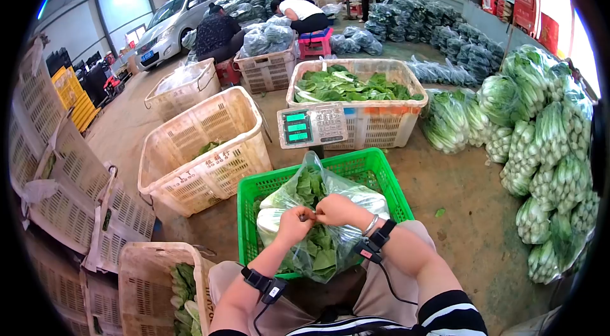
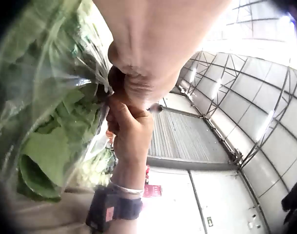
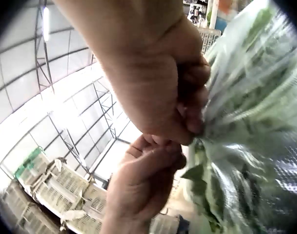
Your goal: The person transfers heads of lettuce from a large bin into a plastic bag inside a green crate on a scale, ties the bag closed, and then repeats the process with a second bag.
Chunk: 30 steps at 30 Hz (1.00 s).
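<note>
A clear plastic bag (image 1: 343,244) full of leafy greens with white stalks lies in a green crate (image 1: 246,209) on a scale. Above its middle, the left hand (image 1: 295,226) and right hand (image 1: 337,210) meet, fingertips together, pinching gathered plastic. In the left wrist view the left hand (image 2: 148,58) is close to the lens, with the right hand (image 2: 129,131) touching it at the gathered bag. The right wrist view has the right hand (image 3: 148,83) over the left hand (image 3: 143,185), bag folds beside them; the fingertips are partly hidden.
The scale display (image 1: 312,125) stands behind the green crate. A white crate of greens (image 1: 356,139) is beyond it, another crate (image 1: 203,177) to the left. Bagged greens (image 1: 540,139) are piled at right, stacked crates (image 1: 70,177) at left. Several people work farther back.
</note>
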Each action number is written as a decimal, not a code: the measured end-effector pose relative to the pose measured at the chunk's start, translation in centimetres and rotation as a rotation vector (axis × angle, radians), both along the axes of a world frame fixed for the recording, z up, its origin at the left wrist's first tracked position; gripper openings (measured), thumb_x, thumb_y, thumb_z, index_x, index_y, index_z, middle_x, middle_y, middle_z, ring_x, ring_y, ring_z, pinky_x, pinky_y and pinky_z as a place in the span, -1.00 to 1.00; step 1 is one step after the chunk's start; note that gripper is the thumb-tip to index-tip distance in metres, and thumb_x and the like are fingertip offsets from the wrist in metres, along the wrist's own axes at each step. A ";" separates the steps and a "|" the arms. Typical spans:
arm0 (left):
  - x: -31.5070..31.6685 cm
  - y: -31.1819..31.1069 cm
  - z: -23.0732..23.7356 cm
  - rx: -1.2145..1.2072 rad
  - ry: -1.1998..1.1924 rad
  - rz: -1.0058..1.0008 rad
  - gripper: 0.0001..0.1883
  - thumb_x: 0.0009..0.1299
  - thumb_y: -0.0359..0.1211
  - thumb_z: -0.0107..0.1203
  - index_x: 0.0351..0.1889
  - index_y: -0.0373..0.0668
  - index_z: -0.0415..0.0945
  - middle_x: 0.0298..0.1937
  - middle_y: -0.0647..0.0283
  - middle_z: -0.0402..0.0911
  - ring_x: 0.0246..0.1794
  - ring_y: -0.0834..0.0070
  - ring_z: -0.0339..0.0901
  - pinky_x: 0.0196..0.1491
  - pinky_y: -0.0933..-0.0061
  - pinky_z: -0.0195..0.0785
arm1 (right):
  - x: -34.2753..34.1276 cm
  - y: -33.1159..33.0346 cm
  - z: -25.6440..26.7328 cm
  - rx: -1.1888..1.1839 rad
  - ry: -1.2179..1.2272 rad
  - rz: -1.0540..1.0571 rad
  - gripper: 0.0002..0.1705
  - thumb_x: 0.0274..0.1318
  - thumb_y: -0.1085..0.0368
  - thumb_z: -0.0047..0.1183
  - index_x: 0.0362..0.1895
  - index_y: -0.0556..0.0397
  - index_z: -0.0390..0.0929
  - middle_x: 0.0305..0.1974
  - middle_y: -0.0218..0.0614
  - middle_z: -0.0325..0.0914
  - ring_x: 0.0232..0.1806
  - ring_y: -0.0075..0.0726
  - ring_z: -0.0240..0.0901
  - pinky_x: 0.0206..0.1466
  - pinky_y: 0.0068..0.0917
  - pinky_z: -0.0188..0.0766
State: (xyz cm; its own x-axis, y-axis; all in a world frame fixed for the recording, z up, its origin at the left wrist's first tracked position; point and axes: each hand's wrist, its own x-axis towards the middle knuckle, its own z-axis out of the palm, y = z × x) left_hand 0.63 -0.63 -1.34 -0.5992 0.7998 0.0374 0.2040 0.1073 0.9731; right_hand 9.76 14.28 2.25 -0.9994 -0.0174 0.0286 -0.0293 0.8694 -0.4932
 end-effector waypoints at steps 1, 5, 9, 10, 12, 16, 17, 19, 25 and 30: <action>0.2 -0.2 1.1 -0.025 0.249 0.024 -0.97 0.08 -0.54 0.09 -0.52 -0.24 0.53 -0.51 0.26 0.53 -0.49 0.44 0.47 -0.38 0.47 0.33 | 0.0 -0.6 0.1 0.048 0.037 -0.114 -0.76 -0.15 0.14 0.03 -0.44 0.01 0.59 -0.53 -0.14 0.53 -0.45 -0.02 0.48 -0.35 -0.20 0.40; -0.2 -0.3 1.4 0.019 0.538 -0.006 -0.90 0.02 -0.56 0.08 -0.48 -0.21 0.48 -0.53 0.16 0.48 -0.55 0.34 0.44 -0.44 0.43 0.29 | 0.1 -0.7 -0.6 -0.019 0.217 -0.180 -0.81 -0.16 0.22 0.01 -0.42 0.02 0.50 -0.42 -0.15 0.51 -0.32 0.00 0.46 -0.28 -0.16 0.40; 0.0 0.7 0.6 0.086 0.809 -0.011 -0.88 0.01 -0.56 0.06 -0.49 -0.21 0.40 -0.52 0.14 0.42 -0.54 0.20 0.42 -0.45 0.30 0.28 | 0.1 -0.3 -0.7 -0.007 0.082 -0.085 -0.80 -0.17 0.25 -0.02 -0.40 0.06 0.49 -0.32 -0.13 0.49 -0.23 0.01 0.43 -0.22 -0.14 0.38; 0.3 1.1 0.5 0.084 0.842 0.070 -0.87 0.01 -0.55 0.05 -0.47 -0.19 0.37 -0.51 0.14 0.39 -0.54 0.16 0.41 -0.48 0.25 0.28 | 0.0 -0.3 -0.8 -0.009 0.081 -0.086 -0.80 -0.17 0.25 -0.02 -0.40 0.06 0.49 -0.32 -0.13 0.49 -0.23 0.01 0.43 -0.22 -0.14 0.38; 0.7 1.8 0.3 0.074 0.866 0.156 -0.85 0.02 -0.54 0.04 -0.46 -0.18 0.34 -0.50 0.14 0.36 -0.54 0.11 0.40 -0.50 0.21 0.28 | -0.2 -0.4 -1.1 -0.023 0.132 -0.119 -0.79 -0.17 0.24 -0.03 -0.42 0.09 0.49 -0.35 -0.11 0.50 -0.25 0.04 0.43 -0.19 -0.14 0.38; -0.9 2.2 -0.1 0.025 1.102 0.260 -0.88 0.11 -0.44 0.03 -0.42 -0.11 0.31 -0.46 0.16 0.36 -0.63 0.15 0.39 -0.62 0.19 0.26 | -0.7 -0.3 -0.8 -0.030 0.096 -0.179 -0.79 -0.15 0.23 -0.03 -0.45 0.10 0.51 -0.37 -0.11 0.51 -0.25 0.05 0.43 -0.18 -0.14 0.37; -1.3 2.2 -0.5 0.022 1.148 0.271 -0.88 0.11 -0.44 0.03 -0.43 -0.11 0.31 -0.46 0.16 0.36 -0.65 0.16 0.39 -0.63 0.21 0.26 | -0.7 0.1 -0.9 -0.079 0.139 -0.161 -0.77 -0.14 0.22 -0.01 -0.39 0.07 0.54 -0.36 -0.11 0.52 -0.26 0.05 0.43 -0.19 -0.15 0.38; -1.2 2.0 -1.0 0.005 1.204 0.261 -0.87 0.13 -0.41 0.05 -0.44 -0.13 0.30 -0.50 0.16 0.35 -0.68 0.19 0.39 -0.64 0.24 0.25 | -0.7 0.6 -0.9 -0.117 0.169 -0.137 -0.74 -0.08 0.21 -0.01 -0.30 0.03 0.57 -0.34 -0.13 0.54 -0.28 0.05 0.44 -0.22 -0.18 0.37; -0.1 1.1 -1.3 0.049 1.141 0.230 -0.84 0.14 -0.39 0.08 -0.43 -0.14 0.29 -0.52 0.16 0.38 -0.67 0.17 0.40 -0.62 0.23 0.27 | -0.6 0.6 1.4 -0.351 -0.040 -0.167 -0.70 -0.03 0.21 0.03 -0.23 0.11 0.56 -0.42 -0.10 0.56 -0.36 -0.04 0.50 -0.31 -0.30 0.39; -0.2 0.0 -1.1 -0.032 1.069 0.261 -0.82 0.13 -0.32 0.12 -0.49 -0.12 0.31 -0.57 0.20 0.42 -0.65 0.19 0.42 -0.60 0.25 0.29 | -0.2 -1.8 0.6 0.207 0.346 -0.197 -0.87 -0.09 0.27 0.05 -0.42 0.02 0.54 -0.52 -0.24 0.48 -0.47 -0.11 0.47 -0.42 -0.25 0.38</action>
State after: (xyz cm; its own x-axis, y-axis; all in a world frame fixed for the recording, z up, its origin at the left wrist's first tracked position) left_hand 0.46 -0.64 -2.45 -0.4205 0.6635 0.6188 0.9071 0.2918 0.3035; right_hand 9.60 12.47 2.86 -0.9164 0.1321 0.3779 0.0143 0.9542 -0.2990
